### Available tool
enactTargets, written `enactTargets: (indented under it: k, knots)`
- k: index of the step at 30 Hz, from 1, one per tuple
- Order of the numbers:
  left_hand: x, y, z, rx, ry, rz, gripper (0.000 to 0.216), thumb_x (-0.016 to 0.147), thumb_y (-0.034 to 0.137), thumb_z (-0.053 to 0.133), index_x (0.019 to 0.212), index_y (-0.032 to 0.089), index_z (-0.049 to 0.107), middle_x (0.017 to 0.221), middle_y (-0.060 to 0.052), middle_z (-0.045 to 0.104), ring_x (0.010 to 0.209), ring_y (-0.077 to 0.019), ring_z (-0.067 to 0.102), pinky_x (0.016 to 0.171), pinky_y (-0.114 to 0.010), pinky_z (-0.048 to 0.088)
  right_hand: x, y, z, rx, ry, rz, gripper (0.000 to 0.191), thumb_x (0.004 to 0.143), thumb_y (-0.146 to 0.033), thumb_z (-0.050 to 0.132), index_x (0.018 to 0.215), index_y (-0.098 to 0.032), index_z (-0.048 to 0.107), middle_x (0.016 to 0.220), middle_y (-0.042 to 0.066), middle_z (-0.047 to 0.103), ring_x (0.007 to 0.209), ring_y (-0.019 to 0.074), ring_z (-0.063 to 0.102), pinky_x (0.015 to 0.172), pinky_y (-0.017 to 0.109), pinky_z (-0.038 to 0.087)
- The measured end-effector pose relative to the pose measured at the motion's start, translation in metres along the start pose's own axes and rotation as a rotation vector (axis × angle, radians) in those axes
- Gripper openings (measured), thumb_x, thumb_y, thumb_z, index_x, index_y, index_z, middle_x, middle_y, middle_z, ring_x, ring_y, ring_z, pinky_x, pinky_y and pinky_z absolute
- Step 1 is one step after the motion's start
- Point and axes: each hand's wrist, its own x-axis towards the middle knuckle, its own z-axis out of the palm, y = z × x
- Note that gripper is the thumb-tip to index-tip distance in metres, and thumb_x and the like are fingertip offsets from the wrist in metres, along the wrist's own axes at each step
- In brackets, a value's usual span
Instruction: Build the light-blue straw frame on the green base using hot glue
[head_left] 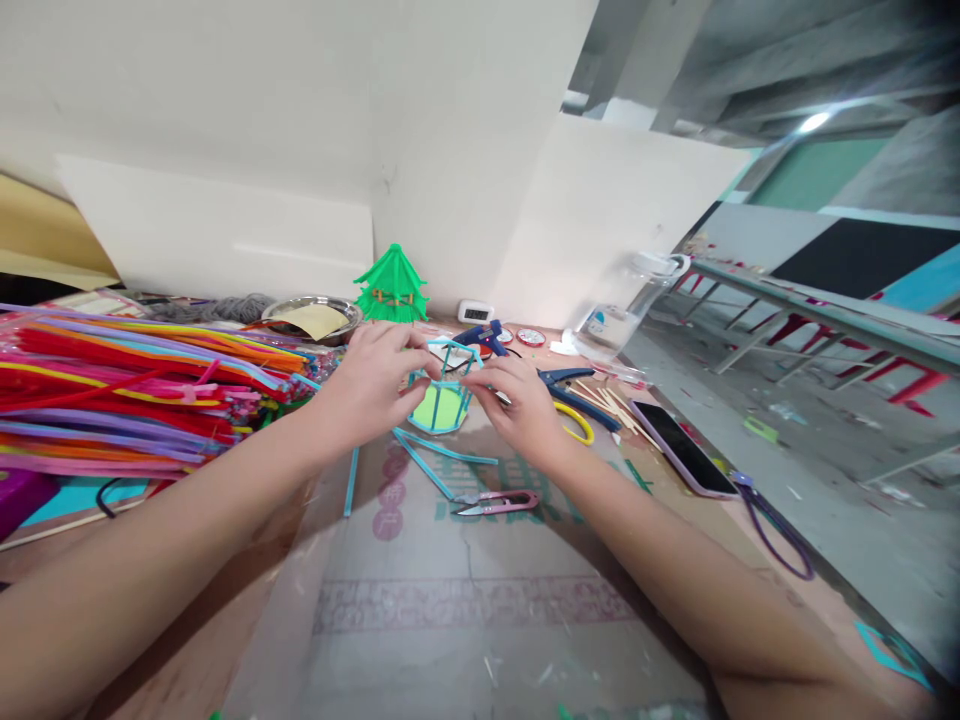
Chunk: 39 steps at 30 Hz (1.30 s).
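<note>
Both hands meet over a small blue stick frame [444, 385] with a round green base that stands on the table. My left hand [373, 378] curls round the frame's left side, fingers closed on its posts. My right hand [516, 400] pinches the frame's right side with thumb and fingers together. Loose blue sticks [439, 462] lie on the table just in front of the frame. Pink thread snips [496, 502] lie closer to me, between my forearms.
A large pile of coloured pipe cleaners [127, 385] fills the left. Behind stand a green paper tree [391, 285], a metal dish [313, 317] and a blue glue gun [484, 338]. Blue pliers [574, 392], wooden sticks and a phone [684, 448] lie right, near the table edge.
</note>
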Motion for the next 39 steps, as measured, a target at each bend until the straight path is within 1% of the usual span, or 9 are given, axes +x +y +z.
enactTargets:
  k: [7, 15, 26, 32, 39]
  knots:
    - [-0.0001, 0.0004, -0.0009, 0.012, -0.008, 0.006, 0.016, 0.088, 0.017, 0.056, 0.094, 0.022, 0.070, 0.105, -0.006, 0.062, 0.109, -0.0253, 0.055, 0.098, -0.044, 0.038, 0.0003, -0.0008, -0.0006, 0.020, -0.013, 0.016, 0.013, 0.097, -0.021, 0.055, 0.096, -0.022, 0.068, 0.090, 0.005, 0.069, 0.088, 0.0201, 0.062, 0.080, 0.037, 0.046]
    - [-0.0008, -0.0010, 0.0004, 0.026, -0.013, 0.019, 0.014, 0.089, 0.019, 0.057, 0.094, 0.022, 0.070, 0.108, -0.007, 0.061, 0.111, -0.0261, 0.054, 0.098, -0.045, 0.038, -0.0012, 0.0013, 0.0004, 0.017, -0.017, 0.007, 0.013, 0.096, -0.020, 0.055, 0.097, -0.022, 0.068, 0.091, 0.005, 0.069, 0.090, 0.0203, 0.062, 0.081, 0.037, 0.045]
    - [0.0001, -0.0003, -0.0014, 0.012, -0.024, 0.001, 0.014, 0.088, 0.018, 0.058, 0.094, 0.022, 0.070, 0.107, -0.007, 0.061, 0.110, -0.0258, 0.054, 0.097, -0.045, 0.038, -0.0005, 0.0014, 0.0007, 0.017, 0.002, -0.001, 0.012, 0.096, -0.020, 0.055, 0.097, -0.022, 0.068, 0.090, 0.005, 0.069, 0.088, 0.0202, 0.062, 0.080, 0.037, 0.046]
    - [-0.0014, -0.0047, 0.0029, 0.003, -0.054, 0.029, 0.016, 0.088, 0.020, 0.060, 0.098, 0.025, 0.071, 0.110, -0.006, 0.062, 0.112, -0.0259, 0.053, 0.098, -0.045, 0.038, 0.0001, 0.0004, 0.0008, 0.008, -0.011, 0.031, 0.013, 0.097, -0.021, 0.055, 0.097, -0.022, 0.068, 0.091, 0.006, 0.069, 0.089, 0.0205, 0.061, 0.081, 0.037, 0.046]
    - [-0.0012, -0.0027, 0.0022, 0.032, -0.044, 0.030, 0.016, 0.089, 0.021, 0.059, 0.098, 0.024, 0.071, 0.108, -0.006, 0.062, 0.110, -0.0259, 0.053, 0.098, -0.045, 0.038, 0.0001, -0.0004, 0.0006, 0.013, -0.022, 0.045, 0.014, 0.097, -0.023, 0.054, 0.096, -0.022, 0.068, 0.090, 0.006, 0.069, 0.088, 0.0205, 0.061, 0.080, 0.037, 0.046]
